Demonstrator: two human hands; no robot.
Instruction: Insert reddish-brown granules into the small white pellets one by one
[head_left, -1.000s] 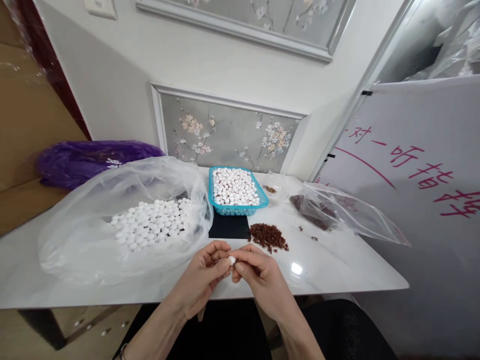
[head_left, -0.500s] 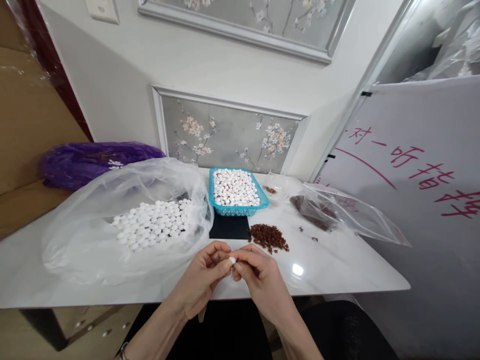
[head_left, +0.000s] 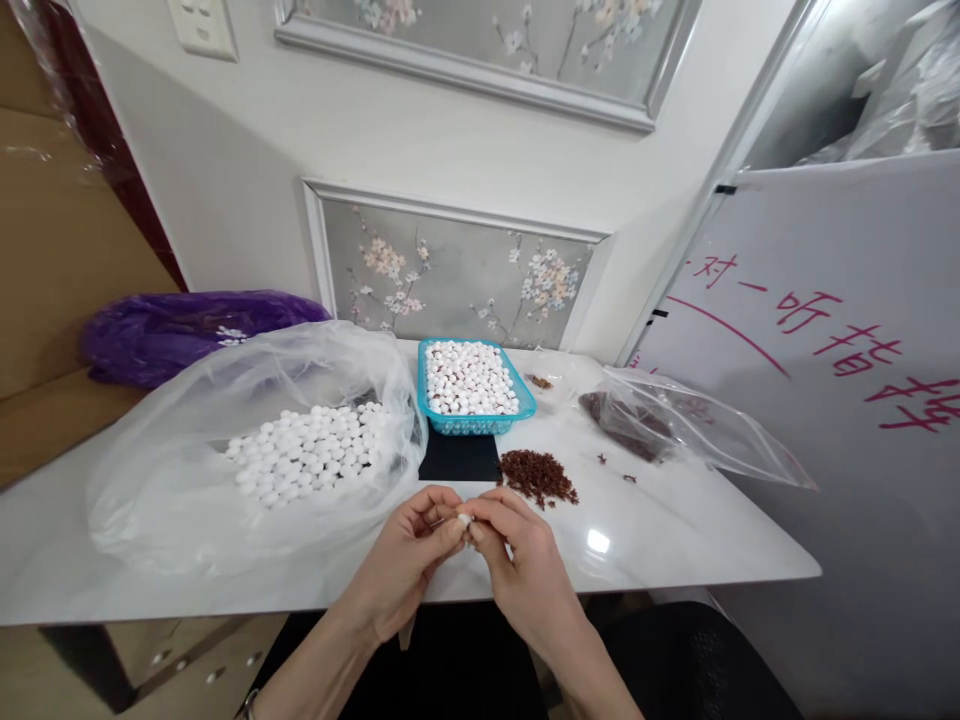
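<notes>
Close over the table's front edge, my left hand [head_left: 411, 560] pinches a small white ball [head_left: 465, 519] between thumb and forefinger. My right hand [head_left: 525, 545] meets it from the other side, thumb and forefinger closed against the same ball; whether a tiny piece sits under those fingertips is hidden. Just beyond my right hand lies a pile of small reddish-brown, star-like pieces [head_left: 538, 477]. A clear plastic bag [head_left: 172, 500] on the left lies open around many loose white balls [head_left: 304, 450]. Behind my hands, a blue basket [head_left: 480, 424] is filled with white balls, some showing brown spots.
A black flat square [head_left: 459, 458] lies under the basket's front. To the right are a zip bag [head_left: 637, 420] of brown pieces and a few strays. A purple bag [head_left: 187, 330] sits at the back left. A whiteboard [head_left: 810, 400] borders the white table [head_left: 675, 545].
My fingertips have shifted slightly around the white ball, and the right fingers cover more of it. The view has tilted a little; the things on the table stay put.
</notes>
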